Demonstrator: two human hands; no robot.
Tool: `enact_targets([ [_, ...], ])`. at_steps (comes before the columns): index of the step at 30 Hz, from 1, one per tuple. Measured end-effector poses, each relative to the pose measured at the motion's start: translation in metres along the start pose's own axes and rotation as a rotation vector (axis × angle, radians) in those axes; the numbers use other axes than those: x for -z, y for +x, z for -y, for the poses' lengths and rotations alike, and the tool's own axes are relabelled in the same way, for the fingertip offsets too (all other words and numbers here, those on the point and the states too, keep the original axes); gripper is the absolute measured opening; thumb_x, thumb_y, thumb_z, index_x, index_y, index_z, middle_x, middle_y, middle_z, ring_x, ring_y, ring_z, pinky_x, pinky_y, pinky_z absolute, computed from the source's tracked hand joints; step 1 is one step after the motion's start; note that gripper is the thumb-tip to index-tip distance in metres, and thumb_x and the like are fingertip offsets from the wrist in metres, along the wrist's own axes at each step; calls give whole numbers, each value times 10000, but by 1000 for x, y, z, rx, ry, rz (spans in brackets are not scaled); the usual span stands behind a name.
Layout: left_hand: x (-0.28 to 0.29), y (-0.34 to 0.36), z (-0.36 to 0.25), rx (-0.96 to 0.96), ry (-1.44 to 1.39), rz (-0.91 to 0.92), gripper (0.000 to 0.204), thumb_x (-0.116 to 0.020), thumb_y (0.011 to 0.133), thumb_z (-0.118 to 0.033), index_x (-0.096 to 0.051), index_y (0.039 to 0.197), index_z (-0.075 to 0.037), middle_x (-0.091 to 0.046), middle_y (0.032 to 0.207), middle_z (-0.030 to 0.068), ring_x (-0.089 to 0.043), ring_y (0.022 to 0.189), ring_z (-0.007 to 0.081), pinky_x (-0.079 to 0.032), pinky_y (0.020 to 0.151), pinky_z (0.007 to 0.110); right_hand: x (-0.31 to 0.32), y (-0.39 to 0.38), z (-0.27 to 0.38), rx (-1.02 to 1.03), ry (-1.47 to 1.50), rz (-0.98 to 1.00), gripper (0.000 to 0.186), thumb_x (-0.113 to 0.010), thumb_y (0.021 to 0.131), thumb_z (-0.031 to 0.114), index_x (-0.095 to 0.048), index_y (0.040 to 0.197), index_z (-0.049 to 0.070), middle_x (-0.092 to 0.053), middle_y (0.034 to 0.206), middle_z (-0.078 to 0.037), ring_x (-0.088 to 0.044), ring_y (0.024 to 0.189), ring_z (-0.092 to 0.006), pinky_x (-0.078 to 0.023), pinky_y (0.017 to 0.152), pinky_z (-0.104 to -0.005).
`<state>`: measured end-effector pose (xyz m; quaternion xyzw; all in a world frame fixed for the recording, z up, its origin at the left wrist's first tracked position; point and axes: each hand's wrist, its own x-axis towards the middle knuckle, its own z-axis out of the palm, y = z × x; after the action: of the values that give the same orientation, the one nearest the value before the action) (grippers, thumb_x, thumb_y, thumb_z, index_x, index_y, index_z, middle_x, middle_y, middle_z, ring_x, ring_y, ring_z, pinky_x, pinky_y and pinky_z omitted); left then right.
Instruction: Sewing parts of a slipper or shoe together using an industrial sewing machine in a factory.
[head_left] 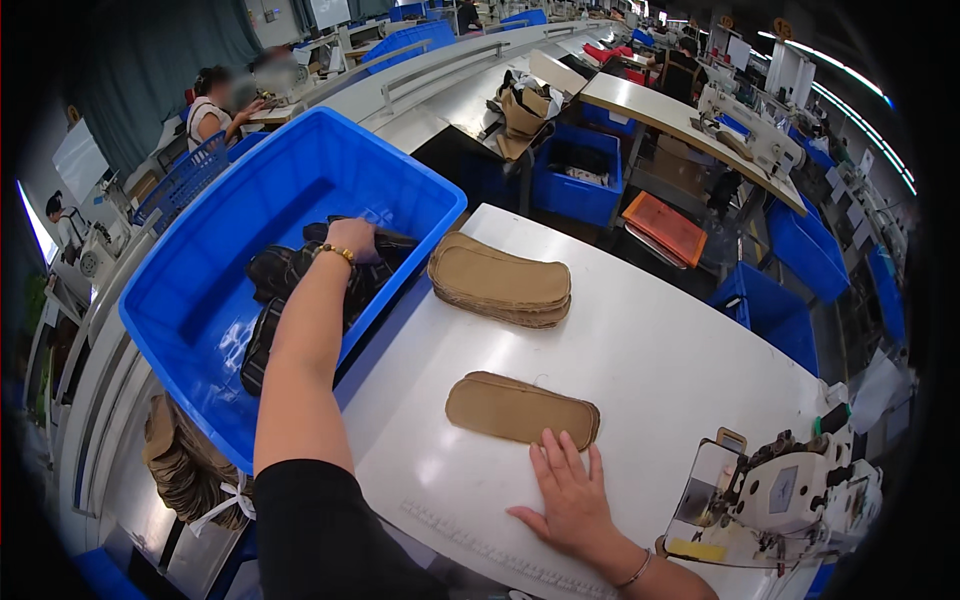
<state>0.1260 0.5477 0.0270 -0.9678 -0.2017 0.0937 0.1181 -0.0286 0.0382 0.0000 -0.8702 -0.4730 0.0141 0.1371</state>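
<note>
My left hand (352, 240) reaches deep into a large blue plastic bin (215, 395). Its fingers look curled in among black fabric pieces with pale stitching (275, 272); what they grip, if anything, is hidden. On the white table, my right hand (575, 495) lies flat with its fingers spread. Its fingertips touch the near edge of a small, thin stack of brown oblong fabric pieces (520, 405). Farther back, beside the bin, stands a thicker stack of the same brown pieces (500, 275).
A white sewing machine (790, 490) stands at the table's right end. Below the bin hangs a tied bundle of brown pieces (185, 460). Beyond the table are an orange tray (665, 228), blue crates (578, 175) and another sewing machine (750, 130). Co-workers sit farther off.
</note>
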Motion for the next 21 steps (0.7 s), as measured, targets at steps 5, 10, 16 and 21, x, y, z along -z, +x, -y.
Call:
enact_targets([
  [5, 8, -42, -3, -100, 271, -223, 431, -762, 703, -274, -708, 1112, -148, -657, 1115, 86, -620, 1102, 259, -474, 983, 403, 2, 0, -1, -8, -21, -34, 811, -641, 850, 563, -472, 1382, -25, -380, 1504, -203, -338, 1406, -348, -222, 1106, -620],
  [10, -13, -46, 26, -222, 138, -280, 250, -708, 758, -136, -715, 1007, -154, -676, 1043, 99, -647, 1051, 247, -495, 923, 392, 1, 1, 1, 12, -6, -52, 808, -642, 852, 556, -471, 1382, -28, -386, 1499, -206, -344, 1401, -350, -221, 1109, -616],
  [16, -11, -71, 16, 75, 276, -155, 236, -763, 724, -203, -704, 935, -114, -715, 924, 120, -700, 916, 288, -557, 758, 401, 1, -1, -1, -4, 9, -59, 796, -640, 860, 542, -466, 1386, -29, -378, 1504, -214, -334, 1407, -361, -201, 1126, -604],
  [21, 38, -119, 49, -39, -20, 24, 518, -848, 650, -479, -732, 959, -79, -725, 910, 145, -708, 866, 314, -552, 755, 393, -2, 1, -1, 2, 27, -64, 804, -632, 868, 537, -438, 1406, -27, -364, 1513, -219, -313, 1421, -370, -176, 1136, -608],
])
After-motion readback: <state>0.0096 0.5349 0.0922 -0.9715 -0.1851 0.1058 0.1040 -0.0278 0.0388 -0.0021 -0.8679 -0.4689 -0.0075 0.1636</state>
